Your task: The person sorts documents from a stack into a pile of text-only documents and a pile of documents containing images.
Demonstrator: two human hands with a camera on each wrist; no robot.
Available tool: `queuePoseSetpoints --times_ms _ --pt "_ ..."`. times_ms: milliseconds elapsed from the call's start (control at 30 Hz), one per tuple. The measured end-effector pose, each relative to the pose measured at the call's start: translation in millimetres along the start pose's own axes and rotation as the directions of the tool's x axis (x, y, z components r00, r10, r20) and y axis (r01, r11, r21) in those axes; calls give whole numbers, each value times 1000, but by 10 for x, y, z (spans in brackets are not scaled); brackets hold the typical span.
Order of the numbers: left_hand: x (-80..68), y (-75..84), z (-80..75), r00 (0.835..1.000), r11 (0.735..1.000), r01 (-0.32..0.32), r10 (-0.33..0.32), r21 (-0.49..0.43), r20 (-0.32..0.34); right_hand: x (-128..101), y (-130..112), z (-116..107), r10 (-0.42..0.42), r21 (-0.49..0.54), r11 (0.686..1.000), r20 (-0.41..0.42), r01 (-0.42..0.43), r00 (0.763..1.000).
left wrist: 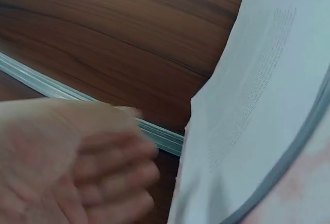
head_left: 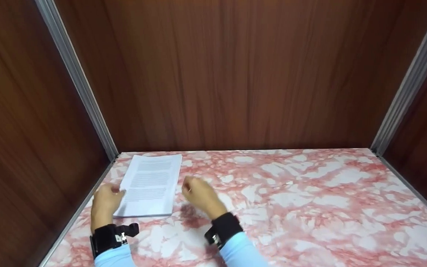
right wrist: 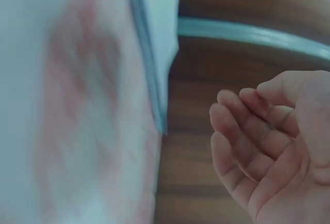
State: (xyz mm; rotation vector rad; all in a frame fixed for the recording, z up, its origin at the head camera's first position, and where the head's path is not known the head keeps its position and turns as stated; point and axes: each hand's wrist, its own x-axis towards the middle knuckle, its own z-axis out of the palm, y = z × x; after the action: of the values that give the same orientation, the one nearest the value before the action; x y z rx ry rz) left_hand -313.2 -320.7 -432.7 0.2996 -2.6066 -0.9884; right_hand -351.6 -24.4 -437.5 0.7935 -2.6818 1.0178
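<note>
A thin stack of printed white paper [head_left: 149, 184] lies at the back left of the pink marbled table [head_left: 310, 200]. My left hand [head_left: 104, 202] sits at the stack's left edge, fingers loosely bent, holding nothing; in the left wrist view this hand [left wrist: 77, 167] is blurred beside the paper [left wrist: 268, 100]. My right hand [head_left: 198, 194] hovers just right of the stack, fingers loosely curled and empty. In the right wrist view, the right hand [right wrist: 273, 147] shows a relaxed palm, with the paper's edge [right wrist: 152, 54] to its left.
Brown wooden walls [head_left: 235, 74] enclose the table at the back and on both sides, with grey metal strips [head_left: 76, 78] in the corners. Both wrists wear black straps over light blue sleeves [head_left: 239, 252].
</note>
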Motion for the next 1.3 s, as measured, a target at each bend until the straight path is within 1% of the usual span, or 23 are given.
queuePoseSetpoints --times_ms 67,133,233,367,433,500,600,733,800,867,933,1000,1100,1200,1233,1300 --pt "-9 -29 47 995 999 43 -44 9 85 -11 -5 143 6 10 1000 18 -6 1000" --pt "-6 -42 79 990 998 63 -65 18 128 -23 -6 255 14 12 1000 27 -15 1000" --pt "9 -65 99 986 997 68 -73 35 151 -33 -14 369 48 38 998 60 -51 997" --pt "-5 -141 112 977 995 83 -91 48 191 -41 -42 447 93 104 989 139 -108 986" --pt "-17 -178 125 971 994 98 -104 41 217 -45 -66 460 98 119 986 168 -119 981" --pt "-25 -197 139 966 993 111 -115 32 232 -50 -91 464 90 117 987 190 -113 978" --pt "-31 -182 160 969 993 112 -114 22 221 -59 -122 450 71 108 989 216 -96 974" --pt "-31 -98 166 971 995 97 -103 38 215 -69 -157 418 56 94 992 228 -79 972" --pt "-26 -53 163 971 994 91 -100 53 218 -76 -177 402 72 130 986 244 -106 967" --pt "-14 -25 162 975 996 67 -79 64 206 -74 -189 391 81 147 982 248 -120 965" --pt "-5 -10 167 983 997 50 -60 63 173 -74 -190 380 99 182 972 243 -146 965" --pt "8 -14 186 991 998 39 -45 53 126 -72 -176 373 114 208 965 223 -162 968" --pt "12 -33 229 995 998 61 -63 30 75 -69 -133 357 143 212 961 174 -179 974" --pt "15 -50 271 993 997 82 -83 13 83 -61 -72 330 168 209 958 144 -196 975" --pt "15 -48 279 991 996 85 -85 11 99 -58 -52 318 176 201 959 135 -201 975" --pt "25 -38 293 988 998 68 -68 9 136 -52 -15 290 189 189 960 118 -208 975"
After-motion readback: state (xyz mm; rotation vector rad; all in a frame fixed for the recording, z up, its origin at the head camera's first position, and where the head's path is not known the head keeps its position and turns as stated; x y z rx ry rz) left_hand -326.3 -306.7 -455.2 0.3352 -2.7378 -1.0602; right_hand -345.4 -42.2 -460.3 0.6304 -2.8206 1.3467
